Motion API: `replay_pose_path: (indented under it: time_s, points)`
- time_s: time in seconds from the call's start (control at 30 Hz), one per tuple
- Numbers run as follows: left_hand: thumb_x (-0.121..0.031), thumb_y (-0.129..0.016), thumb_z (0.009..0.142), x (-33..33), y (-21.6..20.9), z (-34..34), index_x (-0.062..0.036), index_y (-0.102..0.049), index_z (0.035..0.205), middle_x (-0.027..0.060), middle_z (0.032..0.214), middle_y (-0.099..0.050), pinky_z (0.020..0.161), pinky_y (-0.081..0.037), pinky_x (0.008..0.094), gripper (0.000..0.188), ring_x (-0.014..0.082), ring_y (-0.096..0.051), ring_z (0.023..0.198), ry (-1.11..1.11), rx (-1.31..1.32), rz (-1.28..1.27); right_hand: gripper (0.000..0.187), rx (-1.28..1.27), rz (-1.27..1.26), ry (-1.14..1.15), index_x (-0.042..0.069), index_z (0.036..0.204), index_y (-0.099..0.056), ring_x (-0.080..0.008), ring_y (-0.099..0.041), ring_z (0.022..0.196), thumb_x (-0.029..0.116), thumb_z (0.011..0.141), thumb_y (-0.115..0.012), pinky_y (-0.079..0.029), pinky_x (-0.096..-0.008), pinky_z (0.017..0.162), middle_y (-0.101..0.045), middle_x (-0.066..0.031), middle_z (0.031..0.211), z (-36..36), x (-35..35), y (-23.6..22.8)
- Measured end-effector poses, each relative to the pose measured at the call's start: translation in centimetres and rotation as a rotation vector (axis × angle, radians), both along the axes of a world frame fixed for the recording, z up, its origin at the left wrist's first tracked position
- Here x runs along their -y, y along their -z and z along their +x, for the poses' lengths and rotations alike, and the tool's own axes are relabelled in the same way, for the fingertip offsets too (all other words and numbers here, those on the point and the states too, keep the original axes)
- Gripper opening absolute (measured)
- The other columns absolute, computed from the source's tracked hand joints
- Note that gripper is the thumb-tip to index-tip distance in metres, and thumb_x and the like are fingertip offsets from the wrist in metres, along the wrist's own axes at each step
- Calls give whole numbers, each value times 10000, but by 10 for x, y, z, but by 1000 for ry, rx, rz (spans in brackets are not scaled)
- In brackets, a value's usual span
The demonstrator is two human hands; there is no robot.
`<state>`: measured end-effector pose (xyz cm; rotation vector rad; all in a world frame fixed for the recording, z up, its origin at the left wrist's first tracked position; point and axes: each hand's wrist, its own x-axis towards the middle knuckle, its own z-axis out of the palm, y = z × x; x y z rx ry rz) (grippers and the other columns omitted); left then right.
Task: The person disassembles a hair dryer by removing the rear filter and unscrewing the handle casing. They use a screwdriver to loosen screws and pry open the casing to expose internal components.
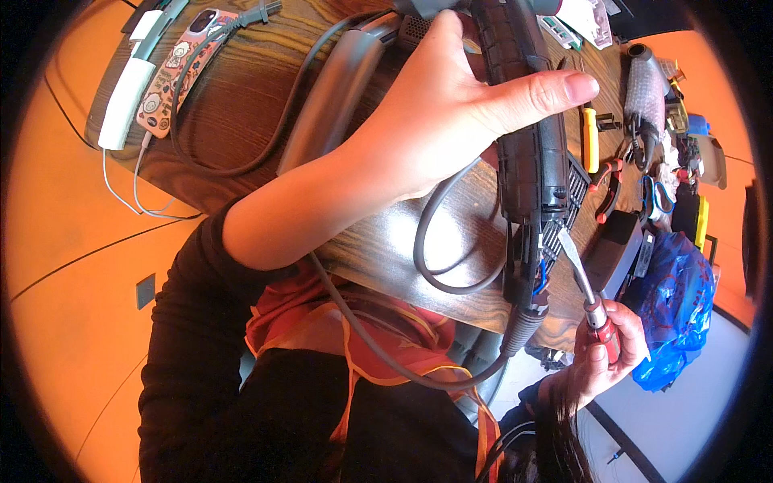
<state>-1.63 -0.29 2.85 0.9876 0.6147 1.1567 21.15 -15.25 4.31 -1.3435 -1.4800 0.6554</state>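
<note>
My left hand is wrapped round the black inner handle of a corded appliance, probably a hair dryer, its thumb across the front. The handle stands nearly upright in view, and its upper end is cut off by the frame edge. At the opened lower end, blue wires show above the ribbed cord sleeve. My right hand grips a screwdriver with a red handle. Its flat metal tip is close beside the wired end; whether it touches, I cannot tell.
A grey tube lies on the wooden table. Leftward are a phone in a patterned case and a white power strip. Rightward are yellow-handled tool, red-handled pliers, a bubble-wrapped item and a blue bag.
</note>
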Motion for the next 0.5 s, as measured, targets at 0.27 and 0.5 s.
replay_pose_path:
  time_s: [0.27, 0.5]
  points:
    - [-184, -624, 786, -1, 1, -7, 11, -295, 1060, 76, 849, -518, 637, -471, 207, 471, 117, -551, 744, 99, 250, 14, 413, 29, -55, 3, -60, 854, -576, -112, -510, 421, 277, 650, -698, -395, -187, 393, -584, -136, 703, -10, -5, -5]
    - [-168, -637, 777, 3, 4, 0, 13, -304, 1055, 65, 835, -504, 645, -463, 215, 470, 110, -534, 755, -32, 105, 141, 449, -126, -260, 22, -64, 876, -572, -91, -489, 397, 334, 692, -667, -373, -177, 367, -594, -131, 719, -25, -6, -11]
